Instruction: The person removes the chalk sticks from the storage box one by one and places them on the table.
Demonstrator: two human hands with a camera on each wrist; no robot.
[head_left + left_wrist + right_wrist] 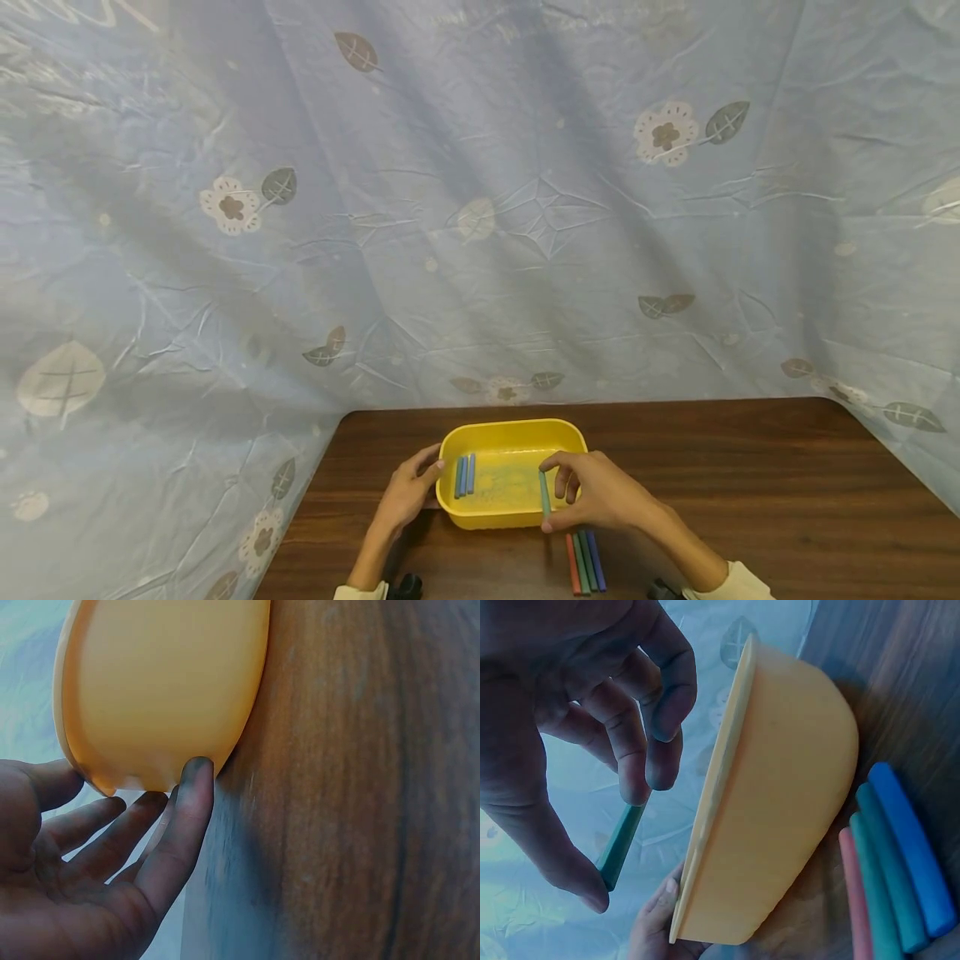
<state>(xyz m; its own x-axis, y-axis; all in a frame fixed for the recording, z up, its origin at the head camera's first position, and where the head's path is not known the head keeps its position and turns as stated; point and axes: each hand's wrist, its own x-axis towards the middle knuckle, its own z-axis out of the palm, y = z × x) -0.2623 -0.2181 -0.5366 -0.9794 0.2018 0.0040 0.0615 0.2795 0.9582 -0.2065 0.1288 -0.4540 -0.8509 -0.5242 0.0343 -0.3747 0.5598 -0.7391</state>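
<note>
A yellow plastic tub stands on the table. My left hand holds its left end, thumb at the rim and fingers against the outer wall. Over the tub's right front part, my right hand pinches a green chalk stick by its two ends, between thumb and fingertips. Several blue chalk sticks lie side by side inside the tub at the left. In front of the tub's right side, a row on the table has a red chalk stick, green chalk sticks and a blue chalk stick.
The dark wooden table extends to both sides of the tub. Behind it hangs a pale blue curtain with leaf and flower prints. Greenish-blue dust marks the tub's floor.
</note>
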